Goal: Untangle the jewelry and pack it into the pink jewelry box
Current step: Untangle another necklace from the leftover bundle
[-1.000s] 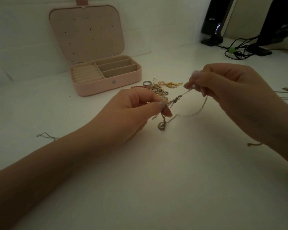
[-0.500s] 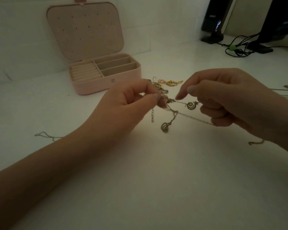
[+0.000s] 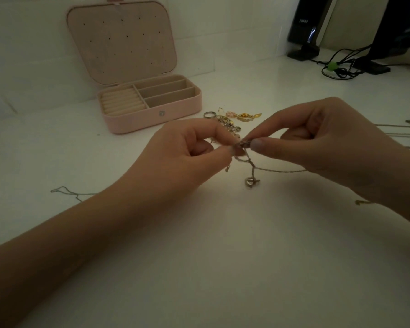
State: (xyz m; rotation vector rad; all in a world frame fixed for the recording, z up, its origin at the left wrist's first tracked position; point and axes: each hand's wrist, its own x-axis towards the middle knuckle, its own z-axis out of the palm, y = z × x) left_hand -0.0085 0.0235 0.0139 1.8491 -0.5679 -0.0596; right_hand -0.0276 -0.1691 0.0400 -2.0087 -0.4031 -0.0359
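A thin tangled chain (image 3: 265,170) with a small round pendant (image 3: 251,182) hangs between my hands above the white table. My left hand (image 3: 187,152) pinches the knot from the left with thumb and forefinger. My right hand (image 3: 317,138) pinches the same knot from the right, fingertips almost touching the left ones. Behind the hands lies a small heap of jewelry (image 3: 232,119) with a ring and gold pieces. The pink jewelry box (image 3: 175,112) stands open at the back left, its compartments showing nothing inside.
Loose chains lie on the table at the left (image 3: 66,191), at the right edge (image 3: 398,129) and near my right wrist (image 3: 362,202). Two black speakers (image 3: 305,27) and a bundle of cables (image 3: 336,68) stand at the back right by the wall.
My right hand has moved left and up to meet the left hand at the knot. The chain stretch between the hands has shortened, and the pendant now hangs lower.
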